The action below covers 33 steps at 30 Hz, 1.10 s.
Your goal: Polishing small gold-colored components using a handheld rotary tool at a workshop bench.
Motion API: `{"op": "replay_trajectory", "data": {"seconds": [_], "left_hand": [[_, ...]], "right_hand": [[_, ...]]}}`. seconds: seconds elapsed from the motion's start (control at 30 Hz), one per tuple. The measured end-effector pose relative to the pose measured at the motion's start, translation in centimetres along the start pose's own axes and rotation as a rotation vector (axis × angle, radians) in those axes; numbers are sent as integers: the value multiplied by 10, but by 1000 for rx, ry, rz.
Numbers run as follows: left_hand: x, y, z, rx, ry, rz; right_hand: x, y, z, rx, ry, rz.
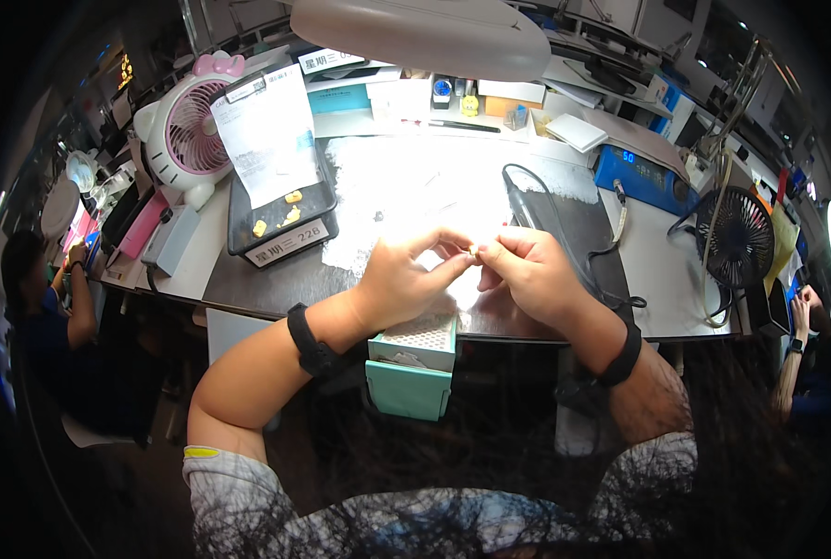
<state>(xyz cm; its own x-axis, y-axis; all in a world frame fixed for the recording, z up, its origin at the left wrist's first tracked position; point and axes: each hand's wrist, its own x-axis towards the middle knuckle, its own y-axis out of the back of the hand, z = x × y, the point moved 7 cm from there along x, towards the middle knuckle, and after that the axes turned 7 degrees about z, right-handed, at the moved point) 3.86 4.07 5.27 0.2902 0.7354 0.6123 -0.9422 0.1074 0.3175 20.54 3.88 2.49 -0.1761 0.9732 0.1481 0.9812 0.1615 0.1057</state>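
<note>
Both hands are closed to a narrow pinch: the left hand (408, 273) and the right hand (538, 277) meet, thumb and finger, on one small gold-coloured piece (473, 250). The piece is raised over the near part of the desk, in the lamplight, most of it covered by fingertips; its exact form cannot be read. Expect it to be light, rigid and smooth, hence prone to slip or spring from the pinch; thin parts, if any, should be treated as easily bent. Take hold by opposite outer edges with thumb and fingertip pads, using light, even pressure, one hand steadying while the other turns. Wrists should stay low, as a drop from little height is easier to recover. Observe the near edge of the mat (266, 287): the open green drawer (409, 389) hangs just below it, under the left hand, and a dropped piece could fall into it or past it. On the left, the black tray (235, 244) bounds sideways travel; on the right, the tool (520, 207) and its cable (633, 302) lie near the right hand and could snag. The widest room for movement is forward, across the white sheet (388, 177).
</note>
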Motion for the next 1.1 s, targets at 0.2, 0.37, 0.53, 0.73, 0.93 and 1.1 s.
{"op": "replay_trajectory", "data": {"seconds": [0.2,0.37,0.53,0.73,0.93,1.1], "left_hand": [[-2,-1,-9,-46,114,-23],[0,0,-4,1,28,-14],[0,0,-2,-12,-5,-7],[-2,-1,-4,11,35,-42],[-3,-4,-9,27,29,-53],[0,-3,-2,50,-17,-61]], "right_hand": [[-2,-1,-1,-31,1,34],[-2,-1,-1,-26,2,40],[-3,0,-6,-147,78,65],[-6,0,-10,-312,113,41],[-6,0,-16,-450,255,51],[-5,-1,-17,-429,272,65]]}}
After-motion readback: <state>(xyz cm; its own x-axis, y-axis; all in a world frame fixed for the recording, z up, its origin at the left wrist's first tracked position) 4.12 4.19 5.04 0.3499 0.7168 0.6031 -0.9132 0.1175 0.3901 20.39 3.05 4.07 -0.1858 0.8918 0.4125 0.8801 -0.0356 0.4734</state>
